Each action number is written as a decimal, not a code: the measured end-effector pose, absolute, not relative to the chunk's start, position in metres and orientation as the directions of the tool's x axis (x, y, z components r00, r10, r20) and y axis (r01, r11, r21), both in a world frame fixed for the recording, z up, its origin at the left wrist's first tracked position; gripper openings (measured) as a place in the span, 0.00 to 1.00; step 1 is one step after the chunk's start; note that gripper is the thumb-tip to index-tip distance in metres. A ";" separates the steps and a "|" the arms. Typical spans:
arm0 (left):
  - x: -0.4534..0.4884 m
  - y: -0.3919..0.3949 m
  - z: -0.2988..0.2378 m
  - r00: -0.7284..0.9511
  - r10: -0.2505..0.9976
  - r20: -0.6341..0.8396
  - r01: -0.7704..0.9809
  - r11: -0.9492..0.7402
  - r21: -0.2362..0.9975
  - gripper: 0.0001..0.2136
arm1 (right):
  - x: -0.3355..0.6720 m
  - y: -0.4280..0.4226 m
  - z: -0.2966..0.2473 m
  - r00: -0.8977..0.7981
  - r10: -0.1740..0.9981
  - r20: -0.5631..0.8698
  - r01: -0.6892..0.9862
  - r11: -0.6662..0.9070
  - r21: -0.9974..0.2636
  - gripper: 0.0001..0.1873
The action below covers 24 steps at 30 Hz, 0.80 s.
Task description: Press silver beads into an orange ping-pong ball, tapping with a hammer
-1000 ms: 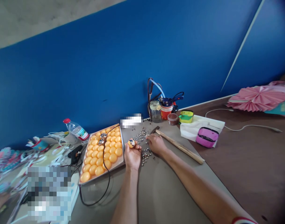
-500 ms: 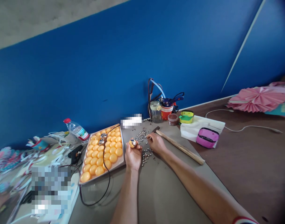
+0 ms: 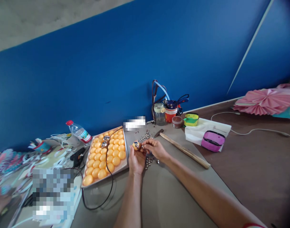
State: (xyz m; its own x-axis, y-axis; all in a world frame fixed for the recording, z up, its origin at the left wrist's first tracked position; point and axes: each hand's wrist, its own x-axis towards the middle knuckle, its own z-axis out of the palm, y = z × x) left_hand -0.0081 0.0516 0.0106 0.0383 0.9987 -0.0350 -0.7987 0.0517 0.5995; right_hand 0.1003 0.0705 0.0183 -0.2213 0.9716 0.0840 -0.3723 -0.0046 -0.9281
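Observation:
My left hand (image 3: 137, 161) is closed around an orange ball (image 3: 135, 145) partly covered with shiny silver pieces, held up at the fingertips. Close beside the ball, my right hand (image 3: 157, 150) pinches something small against its right side; the fingers hide what it is. Small silver beads or studs (image 3: 146, 136) lie scattered on the grey table just behind and below both hands. To the left stands a shallow tray (image 3: 123, 169) filled with rows of orange balls (image 3: 102, 174). Two of its balls (image 3: 104, 144) carry silver pieces like the held one.
A hammer (image 3: 183, 149) lies right of my hands. Behind are a glass jar (image 3: 160, 115), an orange cup (image 3: 170, 116) and a small tub (image 3: 177, 122). A black cable (image 3: 106, 158) crosses the tray. A bottle (image 3: 81, 134) and glue gun (image 3: 77, 157) stand left; a purple container (image 3: 213, 141) right.
My right hand has moved left from the scattered silver pieces to the ball. The left hand still holds the ball in nearly the same place.

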 end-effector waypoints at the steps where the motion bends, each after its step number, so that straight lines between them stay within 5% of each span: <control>1: -0.008 0.051 0.011 0.040 0.999 -0.030 -0.793 0.050 0.607 0.15 | 0.100 0.070 0.019 -0.218 0.973 0.075 -0.386 -0.016 -0.922 0.11; 24: -0.007 0.050 0.008 -0.020 1.000 -0.009 -0.746 -0.009 0.666 0.17 | 0.102 0.070 0.016 -0.188 0.977 0.095 -0.342 0.026 -0.940 0.11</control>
State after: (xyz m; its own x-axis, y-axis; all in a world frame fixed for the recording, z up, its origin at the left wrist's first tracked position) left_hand -0.0075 0.0504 0.0084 -0.0204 0.9998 -0.0090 -0.7462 -0.0092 0.6657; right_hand 0.1018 0.0703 0.0158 -0.1884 0.9775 0.0953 -0.3415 0.0257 -0.9395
